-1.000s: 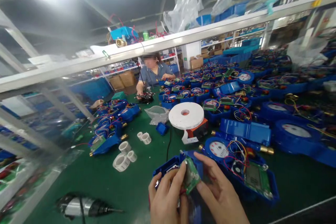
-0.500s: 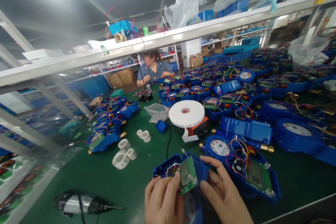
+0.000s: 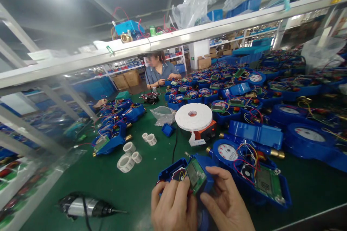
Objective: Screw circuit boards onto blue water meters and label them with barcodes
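Observation:
A blue meter housing [image 3: 168, 170] lies open in front of me, with wires and a white-edged part inside. Above it, a green circuit board with a display [image 3: 195, 176] is tilted against a blue plastic cover [image 3: 208, 166]. My left hand [image 3: 173, 202] is closed, its fingertips at the board's left edge beside thin red and yellow wires. The cover is gripped from the right by my right hand [image 3: 227, 196], thumb below and fingers above. The hands hide the meter's lower part. Just right stands another open water meter [image 3: 226, 150] with its own display board [image 3: 267, 184].
A powered screwdriver [image 3: 92, 206] lies at front left. Label rolls [image 3: 126, 162], a small blue lid [image 3: 168, 130], a clear bag [image 3: 164, 115] and a large white tape roll [image 3: 193, 116] sit beyond my hands. Many blue meters fill the right. A co-worker [image 3: 159, 72] sits across the table.
The board and the blue cover have come together, the board now sitting against the cover's inside. My right hand has shifted slightly left with the cover. The co-worker's hands have moved closer together.

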`<control>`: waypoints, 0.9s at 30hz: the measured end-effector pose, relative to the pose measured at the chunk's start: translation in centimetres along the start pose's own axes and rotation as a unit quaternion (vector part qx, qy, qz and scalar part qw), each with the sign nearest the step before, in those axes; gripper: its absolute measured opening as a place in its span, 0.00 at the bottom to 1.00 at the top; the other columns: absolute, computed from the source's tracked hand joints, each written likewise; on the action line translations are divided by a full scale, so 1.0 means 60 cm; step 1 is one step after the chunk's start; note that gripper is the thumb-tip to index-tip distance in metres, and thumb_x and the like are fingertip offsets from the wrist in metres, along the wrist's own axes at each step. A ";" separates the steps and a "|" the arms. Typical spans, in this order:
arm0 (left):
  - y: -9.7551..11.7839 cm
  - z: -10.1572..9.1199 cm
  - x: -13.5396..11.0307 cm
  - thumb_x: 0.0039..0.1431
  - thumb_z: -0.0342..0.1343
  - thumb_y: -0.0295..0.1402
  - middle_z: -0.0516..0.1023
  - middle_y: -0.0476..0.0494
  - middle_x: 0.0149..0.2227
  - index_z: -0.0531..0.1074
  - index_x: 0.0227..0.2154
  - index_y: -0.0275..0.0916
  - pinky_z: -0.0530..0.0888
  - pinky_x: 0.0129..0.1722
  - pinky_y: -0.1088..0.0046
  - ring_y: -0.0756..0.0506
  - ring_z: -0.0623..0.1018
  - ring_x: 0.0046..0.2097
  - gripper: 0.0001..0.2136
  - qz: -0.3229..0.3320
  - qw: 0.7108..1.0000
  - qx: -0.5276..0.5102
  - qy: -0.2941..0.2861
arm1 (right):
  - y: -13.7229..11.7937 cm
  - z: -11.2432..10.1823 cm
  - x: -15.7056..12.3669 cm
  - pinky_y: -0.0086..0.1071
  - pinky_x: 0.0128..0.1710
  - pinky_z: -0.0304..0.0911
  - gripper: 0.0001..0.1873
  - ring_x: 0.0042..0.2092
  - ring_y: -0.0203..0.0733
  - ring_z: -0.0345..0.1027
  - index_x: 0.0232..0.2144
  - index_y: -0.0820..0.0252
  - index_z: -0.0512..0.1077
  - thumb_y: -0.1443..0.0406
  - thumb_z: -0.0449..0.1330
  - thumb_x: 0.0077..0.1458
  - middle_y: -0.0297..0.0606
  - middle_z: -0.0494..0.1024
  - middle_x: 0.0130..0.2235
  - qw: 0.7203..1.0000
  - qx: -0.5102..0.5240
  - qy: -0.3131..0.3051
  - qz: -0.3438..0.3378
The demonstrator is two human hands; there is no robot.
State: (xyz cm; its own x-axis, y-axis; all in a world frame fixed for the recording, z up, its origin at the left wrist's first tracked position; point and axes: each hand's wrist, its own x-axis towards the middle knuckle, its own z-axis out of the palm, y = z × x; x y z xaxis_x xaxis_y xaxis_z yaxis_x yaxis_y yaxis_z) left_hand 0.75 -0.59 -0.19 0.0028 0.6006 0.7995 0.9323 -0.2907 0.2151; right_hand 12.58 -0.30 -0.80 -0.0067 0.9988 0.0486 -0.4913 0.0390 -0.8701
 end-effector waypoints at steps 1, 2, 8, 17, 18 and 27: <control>0.000 0.000 0.001 0.59 0.52 0.24 0.76 0.51 0.25 0.72 0.34 0.43 0.64 0.43 0.66 0.47 0.73 0.30 0.07 0.001 1.000 0.005 0.000 | 0.002 0.001 -0.001 0.31 0.43 0.71 0.23 0.47 0.44 0.74 0.46 0.49 0.67 0.53 0.68 0.50 0.41 0.77 0.48 1.000 0.000 0.002 0.000; 0.001 -0.001 0.002 0.60 0.52 0.25 0.76 0.51 0.26 0.73 0.35 0.43 0.64 0.43 0.66 0.47 0.73 0.30 0.07 0.003 1.000 0.011 -0.002 | 0.003 0.001 -0.001 0.31 0.44 0.71 0.24 0.48 0.45 0.74 0.47 0.49 0.67 0.53 0.68 0.50 0.41 0.77 0.48 1.000 -0.005 0.007 0.000; 0.017 0.000 -0.009 0.66 0.45 0.29 0.80 0.46 0.35 0.74 0.41 0.41 0.63 0.46 0.65 0.46 0.77 0.36 0.12 0.028 0.998 0.044 -0.036 | -0.001 -0.003 0.013 0.34 0.43 0.71 0.23 0.46 0.46 0.75 0.46 0.51 0.64 0.60 0.67 0.48 0.39 0.77 0.46 0.991 -0.128 0.024 -0.009; -0.043 -0.051 0.045 0.59 0.55 0.43 0.78 0.41 0.47 0.72 0.46 0.43 0.71 0.46 0.59 0.38 0.76 0.48 0.16 -0.196 0.961 -0.104 -0.165 | -0.035 0.005 0.044 0.40 0.53 0.64 0.23 0.52 0.47 0.71 0.54 0.51 0.54 0.57 0.58 0.62 0.43 0.74 0.53 0.990 -0.082 -0.114 0.015; -0.051 -0.051 0.058 0.58 0.55 0.45 0.77 0.40 0.47 0.71 0.47 0.42 0.72 0.46 0.58 0.38 0.76 0.49 0.18 -0.246 0.936 -0.149 -0.205 | -0.038 0.007 0.047 0.40 0.54 0.64 0.23 0.53 0.46 0.70 0.55 0.51 0.53 0.58 0.58 0.62 0.43 0.73 0.54 0.988 -0.077 -0.135 0.015; -0.051 -0.023 0.097 0.60 0.56 0.39 0.79 0.40 0.45 0.70 0.43 0.37 0.71 0.47 0.64 0.41 0.78 0.45 0.13 -0.320 0.790 -0.422 -0.310 | -0.052 0.010 0.070 0.41 0.56 0.62 0.17 0.54 0.46 0.69 0.52 0.54 0.62 0.58 0.58 0.63 0.43 0.73 0.53 0.979 -0.063 -0.191 0.023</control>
State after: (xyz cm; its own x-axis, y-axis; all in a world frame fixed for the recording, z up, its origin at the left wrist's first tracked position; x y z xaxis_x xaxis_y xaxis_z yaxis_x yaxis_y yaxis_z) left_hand -2.56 2.75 4.57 0.0494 0.9988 0.0039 0.2423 -0.0158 0.9701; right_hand 13.60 3.78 2.42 -0.3640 0.9163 0.1670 -0.3720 0.0213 -0.9280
